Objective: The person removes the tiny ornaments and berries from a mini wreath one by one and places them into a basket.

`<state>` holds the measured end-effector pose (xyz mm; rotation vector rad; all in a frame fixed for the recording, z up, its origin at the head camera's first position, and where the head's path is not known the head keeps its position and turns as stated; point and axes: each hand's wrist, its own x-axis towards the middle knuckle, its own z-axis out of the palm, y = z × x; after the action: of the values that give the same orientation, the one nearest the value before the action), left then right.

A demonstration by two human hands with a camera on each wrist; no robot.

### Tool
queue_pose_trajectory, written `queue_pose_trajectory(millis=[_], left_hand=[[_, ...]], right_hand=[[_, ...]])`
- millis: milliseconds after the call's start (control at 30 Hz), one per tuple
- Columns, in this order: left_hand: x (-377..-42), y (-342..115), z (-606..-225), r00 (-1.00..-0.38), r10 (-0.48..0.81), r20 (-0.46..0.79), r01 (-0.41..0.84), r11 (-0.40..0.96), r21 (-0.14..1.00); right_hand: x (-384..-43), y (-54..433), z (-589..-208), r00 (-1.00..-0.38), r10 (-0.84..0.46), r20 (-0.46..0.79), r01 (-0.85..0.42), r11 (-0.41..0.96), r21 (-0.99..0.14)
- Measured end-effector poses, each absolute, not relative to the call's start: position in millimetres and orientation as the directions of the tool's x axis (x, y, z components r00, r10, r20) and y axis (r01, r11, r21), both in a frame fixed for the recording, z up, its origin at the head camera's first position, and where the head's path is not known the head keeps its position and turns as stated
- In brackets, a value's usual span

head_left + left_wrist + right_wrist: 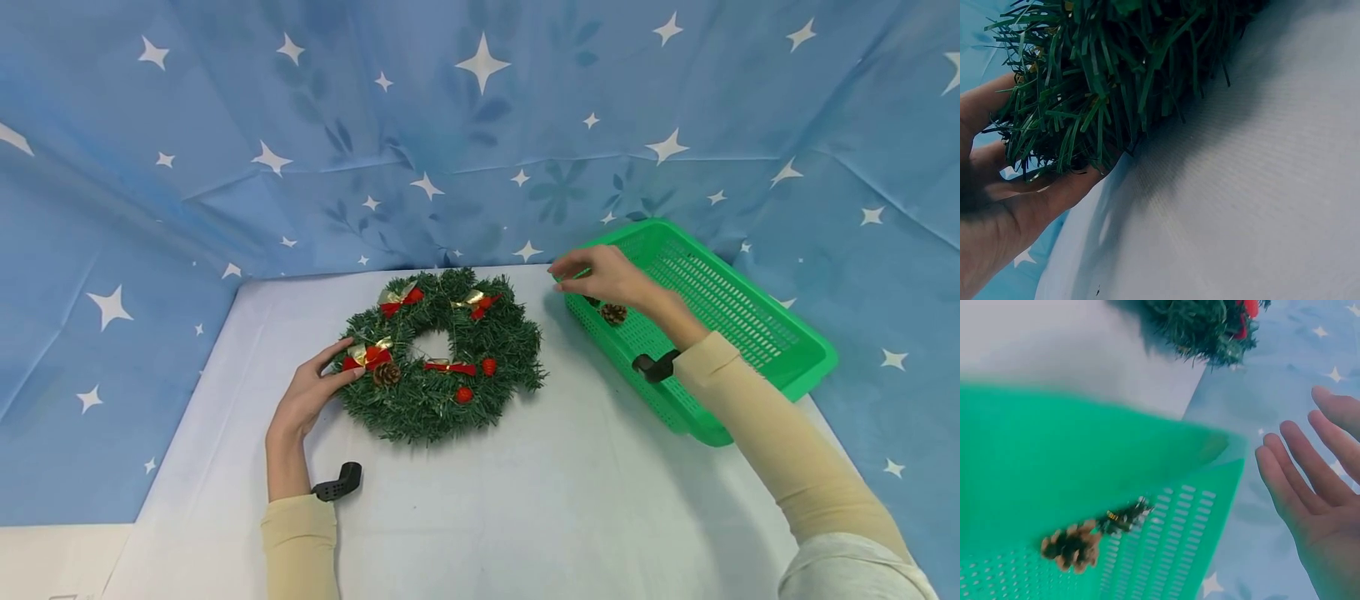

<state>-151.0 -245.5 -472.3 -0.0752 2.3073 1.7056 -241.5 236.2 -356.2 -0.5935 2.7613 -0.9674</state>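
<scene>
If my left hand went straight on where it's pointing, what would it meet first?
The wreath, whose edge your left hand holds; the pine cone on it seems next, though depth is unclear.

The person wears long beige sleeves [783,437], a light grey cloth [855,571] around right elbow, and small black devices [349,477] at both wrists.
</scene>
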Motion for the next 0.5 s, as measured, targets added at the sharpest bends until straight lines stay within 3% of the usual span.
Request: queue_pose_trajectory(millis=[500], left_hand=[[-150.2,-244.7,-470.5,-0.961,0.119,-0.251,-0.204,0.313,0.928]], right_hand=[[-242.9,205.6,-360.0,-0.879,-0.475,-0.036,-0.337,0.673,-0.659]])
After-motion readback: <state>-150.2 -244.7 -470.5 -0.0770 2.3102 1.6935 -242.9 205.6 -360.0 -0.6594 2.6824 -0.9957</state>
